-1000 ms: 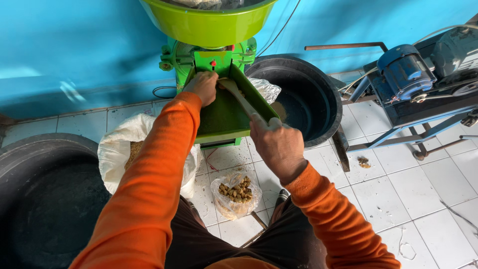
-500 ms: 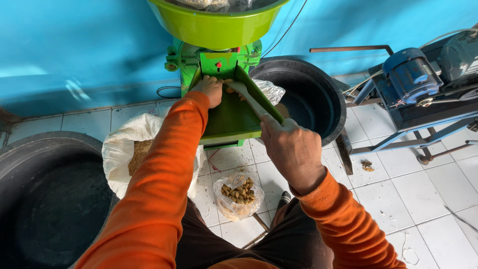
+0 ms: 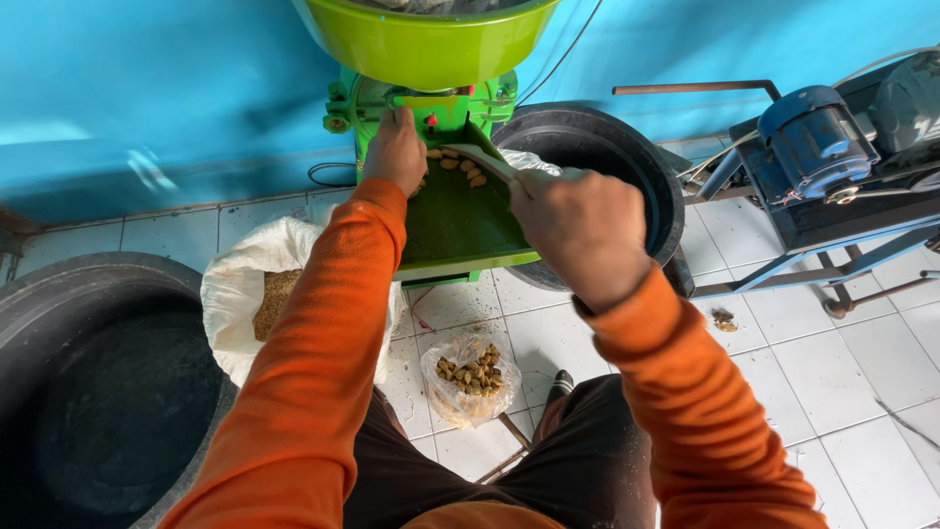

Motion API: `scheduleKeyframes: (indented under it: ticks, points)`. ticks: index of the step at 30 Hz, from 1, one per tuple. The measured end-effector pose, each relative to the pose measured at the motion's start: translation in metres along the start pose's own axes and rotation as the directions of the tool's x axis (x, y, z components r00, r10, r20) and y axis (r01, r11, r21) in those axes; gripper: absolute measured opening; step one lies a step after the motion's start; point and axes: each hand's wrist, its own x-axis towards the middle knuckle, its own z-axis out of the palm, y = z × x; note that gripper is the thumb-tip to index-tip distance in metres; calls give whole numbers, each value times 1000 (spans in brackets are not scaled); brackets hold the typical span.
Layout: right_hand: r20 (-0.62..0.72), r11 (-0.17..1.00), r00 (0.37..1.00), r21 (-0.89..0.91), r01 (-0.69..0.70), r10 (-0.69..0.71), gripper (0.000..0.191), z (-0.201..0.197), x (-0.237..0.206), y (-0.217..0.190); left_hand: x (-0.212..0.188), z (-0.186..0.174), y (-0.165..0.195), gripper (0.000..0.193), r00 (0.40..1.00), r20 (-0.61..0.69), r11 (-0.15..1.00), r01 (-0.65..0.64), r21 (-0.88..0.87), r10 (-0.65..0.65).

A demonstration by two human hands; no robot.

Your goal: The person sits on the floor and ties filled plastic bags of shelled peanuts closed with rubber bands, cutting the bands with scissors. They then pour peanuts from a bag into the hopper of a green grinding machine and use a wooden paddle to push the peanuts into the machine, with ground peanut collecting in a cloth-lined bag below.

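A green machine with a lime-green hopper [image 3: 426, 39] stands against the blue wall, its sloping green chute [image 3: 455, 220] running toward me. My left hand [image 3: 394, 149] rests at the top of the chute, by the outlet. My right hand [image 3: 578, 230] grips a pale scoop-like tool [image 3: 482, 162] whose tip lies among several brown pellets [image 3: 460, 167] at the chute's top. Below the chute, a clear plastic bag [image 3: 472, 377] of brown pellets sits on the white tiled floor.
A white sack [image 3: 250, 284] of brown grain stands left of the chute. Black rubber tubs sit at the left [image 3: 98, 392] and behind the chute on the right [image 3: 617, 157]. A blue motor [image 3: 818, 142] on a metal frame is at right.
The view has shifted closer over the chute. My right hand has pushed the tool up to the chute's top. Brown pellets now show there.
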Motion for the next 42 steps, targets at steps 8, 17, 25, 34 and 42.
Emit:
scheduleKeyframes:
  ticks: [8,17,25,34,42]
  points:
    - [97,1000,995,7,-29,28,29,30,4,-6,1,-19,10,38,982,-188,994,-50,-101,30]
    - [189,998,981,31,-50,43,26,19,-33,-28,5,-12,2,6,1000,-5,992,-15,127,16]
    - [224,1000,975,25,-8,2,26,10,-18,-3,3,-5,4,13,948,286,943,-215,255,139]
    - [223,990,974,140,12,-43,29,-60,-54,-11,-1,16,-6,58,862,432,839,-427,339,264]
    - [303,955,946,229,-188,114,27,-102,-75,-1,1,1,10,29,731,682,808,-399,435,-6]
